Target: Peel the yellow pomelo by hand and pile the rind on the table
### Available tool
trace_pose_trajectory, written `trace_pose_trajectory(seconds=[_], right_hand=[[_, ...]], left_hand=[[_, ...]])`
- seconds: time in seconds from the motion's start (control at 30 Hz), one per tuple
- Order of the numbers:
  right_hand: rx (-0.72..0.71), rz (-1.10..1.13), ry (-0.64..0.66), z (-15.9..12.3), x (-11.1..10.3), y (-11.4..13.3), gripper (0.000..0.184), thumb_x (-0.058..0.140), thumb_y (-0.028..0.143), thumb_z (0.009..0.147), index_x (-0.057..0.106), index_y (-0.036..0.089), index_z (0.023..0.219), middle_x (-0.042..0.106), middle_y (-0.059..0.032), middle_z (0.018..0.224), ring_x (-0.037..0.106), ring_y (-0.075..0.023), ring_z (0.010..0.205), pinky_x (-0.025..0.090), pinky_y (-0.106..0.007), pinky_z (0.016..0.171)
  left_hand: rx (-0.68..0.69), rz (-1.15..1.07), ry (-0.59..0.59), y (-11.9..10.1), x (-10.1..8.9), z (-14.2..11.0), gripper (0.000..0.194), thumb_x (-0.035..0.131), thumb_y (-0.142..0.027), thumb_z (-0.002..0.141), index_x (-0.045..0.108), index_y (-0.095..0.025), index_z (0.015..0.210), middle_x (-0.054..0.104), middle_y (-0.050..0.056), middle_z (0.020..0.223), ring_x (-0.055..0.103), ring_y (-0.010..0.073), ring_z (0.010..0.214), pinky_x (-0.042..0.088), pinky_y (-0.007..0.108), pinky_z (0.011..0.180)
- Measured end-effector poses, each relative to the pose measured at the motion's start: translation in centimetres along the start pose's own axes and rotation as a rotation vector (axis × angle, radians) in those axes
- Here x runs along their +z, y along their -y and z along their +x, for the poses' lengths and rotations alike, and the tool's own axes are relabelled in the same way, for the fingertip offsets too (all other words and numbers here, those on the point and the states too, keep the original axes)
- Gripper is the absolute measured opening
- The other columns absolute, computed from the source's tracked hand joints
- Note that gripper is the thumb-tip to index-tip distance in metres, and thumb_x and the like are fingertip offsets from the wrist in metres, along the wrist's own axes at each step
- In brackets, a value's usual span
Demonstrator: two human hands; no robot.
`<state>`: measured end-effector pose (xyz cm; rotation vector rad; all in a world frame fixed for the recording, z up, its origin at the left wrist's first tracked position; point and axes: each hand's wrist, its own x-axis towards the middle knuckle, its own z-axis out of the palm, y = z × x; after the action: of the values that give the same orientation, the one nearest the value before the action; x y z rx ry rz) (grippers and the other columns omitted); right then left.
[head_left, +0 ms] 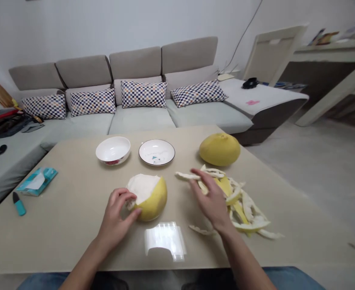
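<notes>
A partly peeled pomelo [153,202] sits on the table in front of me, white pith showing on its upper left and yellow rind on the right and below. My left hand [119,211] grips its left side, fingers curled at the pith edge and thumb against the rind. Over a heap of peel strips [247,211] is my right hand [210,197], its thumb and index finger apart. One strip lies at those fingertips; whether they touch it I cannot tell. Behind the heap rests a whole pomelo [219,150].
A white bowl [113,149] and a dark-rimmed plate [156,152] stand towards the back of the table [74,237]. At left lie a teal tissue pack [37,182] and a small teal-handled knife [19,204]. A grey sofa [141,117] stands beyond.
</notes>
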<state>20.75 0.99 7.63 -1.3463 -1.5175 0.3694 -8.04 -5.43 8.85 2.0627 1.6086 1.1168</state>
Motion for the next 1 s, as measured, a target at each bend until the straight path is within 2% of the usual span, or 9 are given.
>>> trace_pose_trajectory(seconds=[0.07,0.13,0.3,0.43,0.6,0.8,0.87,0.93,1.0], right_hand=[[-0.134,0.111,0.192,-1.1,2.9,2.1,0.037,0.057,0.038,0.09,0.059,0.029,0.126,0.061,-0.0082,0.129,0.054,-0.0278,0.121,0.043,-0.049,0.104],[-0.277,0.204,0.283,-1.8,5.4,3.6,0.037,0.06,0.033,0.088,0.058,0.031,0.125,0.059,-0.0065,0.131,0.052,-0.0278,0.124,0.041,-0.047,0.106],[-0.279,0.27,0.173,-2.2,9.3,3.9,0.024,0.049,0.031,0.09,0.053,0.028,0.113,0.06,-0.0077,0.12,0.053,-0.0292,0.115,0.041,-0.051,0.101],[-0.257,0.277,0.14,-2.3,9.8,3.3,0.021,0.046,0.03,0.088,0.051,0.026,0.108,0.058,-0.009,0.117,0.053,-0.0297,0.113,0.042,-0.051,0.097],[-0.253,0.268,0.146,-2.4,9.7,3.5,0.019,0.046,0.031,0.087,0.052,0.026,0.104,0.059,-0.0094,0.115,0.054,-0.0298,0.11,0.043,-0.05,0.094],[-0.237,0.27,0.138,-2.1,10.0,3.9,0.017,0.045,0.031,0.088,0.054,0.026,0.102,0.061,-0.0088,0.113,0.055,-0.0295,0.11,0.043,-0.049,0.095],[-0.219,0.274,0.128,-2.0,10.1,3.9,0.017,0.044,0.031,0.09,0.054,0.026,0.102,0.061,-0.0085,0.113,0.055,-0.0287,0.11,0.042,-0.048,0.095],[-0.198,0.282,0.129,-1.9,10.1,3.8,0.018,0.042,0.032,0.091,0.054,0.026,0.103,0.06,-0.0085,0.114,0.055,-0.0283,0.11,0.042,-0.048,0.096],[-0.177,0.291,0.133,-2.0,10.0,3.6,0.019,0.041,0.033,0.092,0.054,0.026,0.103,0.06,-0.0086,0.114,0.054,-0.0282,0.111,0.042,-0.048,0.096]], left_hand=[[0.027,0.017,0.011,-0.4,0.2,-0.7,0.022,0.065,-0.027,0.086,0.061,-0.025,0.108,0.056,0.007,0.112,0.059,0.0208,0.102,0.052,0.036,0.09],[0.051,0.043,-0.004,-0.7,0.5,-1.2,0.022,0.064,-0.023,0.087,0.06,-0.025,0.108,0.057,0.007,0.112,0.06,0.0211,0.103,0.052,0.036,0.091],[0.079,0.097,0.025,-1.0,1.0,-1.2,0.022,0.056,-0.019,0.091,0.056,-0.024,0.112,0.059,0.007,0.115,0.058,0.0225,0.109,0.049,0.038,0.097],[0.026,0.106,0.097,-1.0,0.8,-0.5,0.026,0.059,-0.018,0.089,0.054,-0.025,0.113,0.059,0.007,0.111,0.059,0.0228,0.103,0.051,0.037,0.09],[0.058,0.112,0.199,-0.8,0.2,0.5,0.013,0.062,-0.017,0.086,0.055,-0.023,0.096,0.059,0.004,0.093,0.058,0.0206,0.086,0.05,0.033,0.075],[0.163,0.106,0.165,1.1,0.0,0.1,0.022,0.061,-0.028,0.091,0.049,-0.021,0.074,0.057,0.002,0.08,0.056,0.0167,0.075,0.048,0.028,0.068],[0.191,0.075,0.09,1.6,0.3,-0.2,0.017,0.06,-0.027,0.092,0.051,-0.021,0.079,0.059,0.002,0.083,0.058,0.0166,0.079,0.05,0.028,0.074],[0.201,0.07,0.025,1.8,0.6,-0.4,0.006,0.06,-0.024,0.092,0.056,-0.021,0.095,0.062,0.005,0.096,0.061,0.0185,0.091,0.051,0.03,0.083],[0.195,0.076,0.012,1.6,0.9,-0.5,0.019,0.061,-0.022,0.091,0.056,-0.023,0.109,0.063,0.007,0.105,0.061,0.0193,0.098,0.051,0.031,0.088]])
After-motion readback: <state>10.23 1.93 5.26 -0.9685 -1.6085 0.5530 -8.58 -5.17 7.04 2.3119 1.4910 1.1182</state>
